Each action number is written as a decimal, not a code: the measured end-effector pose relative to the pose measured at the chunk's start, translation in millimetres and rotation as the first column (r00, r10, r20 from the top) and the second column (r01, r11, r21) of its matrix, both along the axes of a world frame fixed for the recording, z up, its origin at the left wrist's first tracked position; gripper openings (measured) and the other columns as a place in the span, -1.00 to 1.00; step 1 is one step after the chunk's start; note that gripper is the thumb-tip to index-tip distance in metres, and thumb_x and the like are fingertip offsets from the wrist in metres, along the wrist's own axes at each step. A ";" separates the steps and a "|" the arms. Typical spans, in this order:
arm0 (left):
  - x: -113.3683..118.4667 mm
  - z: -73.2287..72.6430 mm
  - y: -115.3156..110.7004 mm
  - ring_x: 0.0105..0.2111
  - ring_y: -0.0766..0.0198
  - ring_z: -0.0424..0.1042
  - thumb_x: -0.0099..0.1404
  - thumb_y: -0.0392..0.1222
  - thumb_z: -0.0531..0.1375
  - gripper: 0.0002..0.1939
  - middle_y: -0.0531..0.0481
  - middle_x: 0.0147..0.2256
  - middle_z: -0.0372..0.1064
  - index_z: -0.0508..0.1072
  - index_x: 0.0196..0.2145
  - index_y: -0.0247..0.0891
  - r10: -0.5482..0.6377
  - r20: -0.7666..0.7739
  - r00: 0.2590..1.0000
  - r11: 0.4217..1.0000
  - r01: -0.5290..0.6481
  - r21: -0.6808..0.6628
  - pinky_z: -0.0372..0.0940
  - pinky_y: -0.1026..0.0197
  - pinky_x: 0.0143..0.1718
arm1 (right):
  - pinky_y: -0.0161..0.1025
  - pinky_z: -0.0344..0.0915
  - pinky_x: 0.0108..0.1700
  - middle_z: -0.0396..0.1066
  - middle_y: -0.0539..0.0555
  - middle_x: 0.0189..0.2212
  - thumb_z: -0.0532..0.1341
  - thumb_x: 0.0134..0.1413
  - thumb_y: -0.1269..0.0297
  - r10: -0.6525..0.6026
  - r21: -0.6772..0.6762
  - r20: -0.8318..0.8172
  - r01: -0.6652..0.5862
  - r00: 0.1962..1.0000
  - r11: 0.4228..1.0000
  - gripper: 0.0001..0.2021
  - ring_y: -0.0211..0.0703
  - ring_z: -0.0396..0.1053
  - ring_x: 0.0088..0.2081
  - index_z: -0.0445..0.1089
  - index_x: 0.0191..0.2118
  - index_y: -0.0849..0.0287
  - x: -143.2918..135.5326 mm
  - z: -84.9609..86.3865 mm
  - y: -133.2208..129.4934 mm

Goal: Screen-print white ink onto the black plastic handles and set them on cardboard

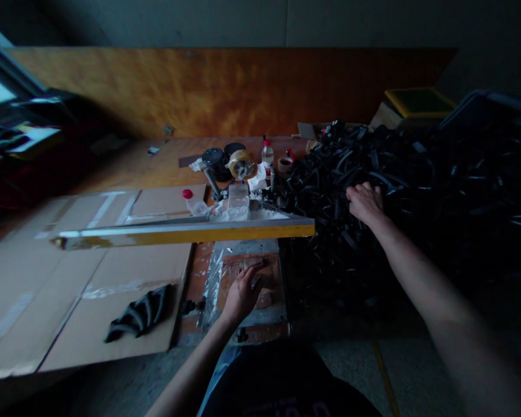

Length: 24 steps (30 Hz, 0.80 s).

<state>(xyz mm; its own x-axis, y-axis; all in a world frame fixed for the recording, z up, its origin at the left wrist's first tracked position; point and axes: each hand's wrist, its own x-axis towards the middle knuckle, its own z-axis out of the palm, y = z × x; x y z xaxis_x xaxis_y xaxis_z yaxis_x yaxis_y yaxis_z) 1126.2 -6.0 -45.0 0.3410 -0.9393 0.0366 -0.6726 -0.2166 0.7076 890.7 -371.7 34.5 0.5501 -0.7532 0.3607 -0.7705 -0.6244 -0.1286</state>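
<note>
My left hand (243, 291) rests low over a brown block (269, 298) fixed on a grey base plate (237, 252). Its fingers stretch forward with the thumb apart, and I see nothing held in them. Over a large heap of black plastic parts (338, 168) is my right hand (367, 202), its fingers curled down among the pieces. The fingertips are hidden, so what they grip cannot be made out. Between the hands and the back of the bench, a yellow-edged screen-printing frame (230, 231) sits raised above the base plate, held by a clamp (238, 200).
Several curved black parts (141, 313) lie in a row on flat cardboard (147, 266) at left. Behind the frame stand a tape roll (243, 165), a red-capped bottle (267, 152) and dark round containers (212, 156). A wooden board (191, 87) backs the bench.
</note>
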 end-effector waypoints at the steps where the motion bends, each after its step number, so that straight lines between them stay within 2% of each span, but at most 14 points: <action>1: 6.2 0.7 16.0 0.06 0.14 0.42 0.40 -0.05 0.04 -0.65 -0.10 0.06 0.43 0.39 0.06 -0.16 0.083 -0.031 0.996 0.996 -0.082 0.024 0.31 0.04 0.09 | 0.04 0.08 -0.02 0.39 0.25 -0.39 0.14 0.04 0.55 0.006 -0.031 0.016 -0.005 1.000 1.000 -0.87 0.01 0.23 -0.10 0.34 -0.42 0.19 1.1 1.6 1.8; 3: 18.9 1.4 46.2 -0.04 0.13 0.49 0.38 0.04 0.05 -0.62 -0.10 0.02 0.46 0.42 0.03 -0.16 0.259 -0.109 0.960 0.965 -0.252 0.075 0.38 0.07 -0.03 | 0.00 0.13 -0.10 0.41 0.31 -0.32 0.16 0.11 0.46 0.006 -0.077 0.042 -0.003 0.999 0.997 -0.92 0.05 0.26 -0.13 0.35 -0.26 0.19 5.2 -0.6 13.7; 4: 25.8 0.7 59.8 -0.09 0.13 0.51 0.36 0.08 0.06 -0.60 -0.11 0.00 0.47 0.43 0.01 -0.17 0.339 -0.154 0.928 0.940 -0.328 0.093 0.39 0.09 -0.07 | -0.02 0.17 -0.13 0.42 0.32 -0.29 0.18 0.13 0.40 0.011 -0.069 0.063 -0.006 0.998 0.998 -0.87 0.06 0.29 -0.15 0.34 -0.18 0.19 9.3 -5.4 25.4; 6: 41.1 -2.4 82.1 -0.14 0.13 0.52 0.34 0.13 0.08 -0.57 -0.13 -0.03 0.49 0.45 -0.03 -0.21 0.449 -0.242 0.860 0.894 -0.436 0.108 0.40 0.12 -0.11 | -0.04 0.23 -0.16 0.44 0.28 -0.22 0.21 0.14 0.31 0.063 0.011 0.144 -0.066 0.988 0.998 -0.77 0.08 0.36 -0.17 0.33 -0.07 0.16 24.2 -23.0 62.7; 8: 58.6 -5.7 96.2 -0.15 0.14 0.52 0.31 0.16 0.09 -0.54 -0.15 -0.06 0.50 0.47 -0.06 -0.24 0.504 -0.311 0.806 0.860 -0.500 0.100 0.40 0.14 -0.12 | -0.05 0.30 -0.13 0.46 0.21 -0.18 0.19 0.16 0.30 0.183 0.142 0.259 -0.225 0.948 0.964 -0.77 0.06 0.40 -0.16 0.37 -0.05 0.14 48.2 -48.3 115.2; 10: 77.4 -4.3 100.6 -0.16 0.15 0.51 0.29 0.16 0.12 -0.54 -0.15 -0.08 0.50 0.47 -0.08 -0.26 0.519 -0.350 0.780 0.845 -0.529 0.074 0.39 0.16 -0.13 | -0.09 0.33 -0.07 0.48 0.14 -0.13 0.13 0.21 0.34 0.340 0.263 0.362 -0.445 0.868 0.856 -0.75 -0.01 0.42 -0.12 0.41 -0.02 0.11 79.0 -75.9 172.0; 12: 95.9 5.6 95.4 -0.14 0.17 0.50 0.28 0.15 0.15 -0.55 -0.15 -0.10 0.51 0.48 -0.08 -0.26 0.509 -0.379 0.773 0.836 -0.548 0.004 0.38 0.17 -0.13 | -0.12 0.34 -0.03 0.49 0.09 -0.11 0.09 0.25 0.37 0.454 0.312 0.394 -0.581 0.799 0.752 -0.71 -0.08 0.41 -0.09 0.45 0.01 0.06 111.0 -100.0 219.5; 14: 112.7 24.8 81.9 -0.16 0.21 0.50 0.27 0.13 0.17 -0.56 -0.13 -0.15 0.52 0.47 -0.08 -0.26 0.469 -0.422 0.776 0.825 -0.556 -0.104 0.37 0.20 -0.13 | -0.11 0.33 -0.04 0.50 0.09 -0.16 0.09 0.24 0.41 0.513 0.296 0.367 -0.620 0.776 0.726 -0.70 -0.08 0.38 -0.11 0.51 -0.04 0.04 137.7 -117.2 249.7; 17: 132.7 63.0 51.7 -0.30 0.31 0.49 0.27 0.12 0.18 -0.56 -0.06 -0.27 0.51 0.43 -0.05 -0.25 0.361 -0.519 0.775 0.778 -0.557 -0.291 0.38 0.26 -0.24 | -0.10 0.31 -0.05 0.48 0.12 -0.23 0.12 0.22 0.44 0.548 0.255 0.283 -0.613 0.787 0.748 -0.70 -0.06 0.34 -0.16 0.55 -0.09 0.06 159.2 -130.5 267.0; 20: 144.1 96.0 20.1 -0.46 0.39 0.42 0.35 0.15 0.07 -0.59 0.01 -0.41 0.44 0.43 -0.14 -0.25 0.232 -0.555 0.799 0.724 -0.523 -0.450 0.34 0.31 -0.37 | -0.11 0.30 -0.06 0.46 0.13 -0.25 0.11 0.23 0.42 0.553 0.231 0.194 -0.585 0.811 0.777 -0.70 -0.04 0.30 -0.16 0.55 -0.07 0.04 161.7 -135.0 272.8; 22: 146.2 108.9 5.9 -0.55 0.42 0.34 0.40 0.17 -0.05 -0.53 0.04 -0.52 0.36 0.42 -0.30 -0.27 0.184 -0.550 0.815 0.707 -0.498 -0.502 0.29 0.34 -0.45 | -0.10 0.29 -0.07 0.45 0.15 -0.24 0.09 0.24 0.42 0.526 0.211 0.146 -0.546 0.838 0.811 -0.68 -0.02 0.28 -0.16 0.54 -0.04 0.04 158.5 -135.6 278.1; 24: 144.3 114.2 2.2 -0.59 0.42 0.29 0.41 0.18 -0.09 -0.47 0.06 -0.60 0.28 0.40 -0.41 -0.28 0.175 -0.545 0.820 0.709 -0.489 -0.508 0.25 0.35 -0.49 | -0.10 0.28 -0.05 0.44 0.17 -0.22 0.08 0.24 0.43 0.509 0.214 0.123 -0.524 0.852 0.825 -0.66 -0.01 0.28 -0.15 0.52 -0.01 0.05 153.2 -133.9 281.9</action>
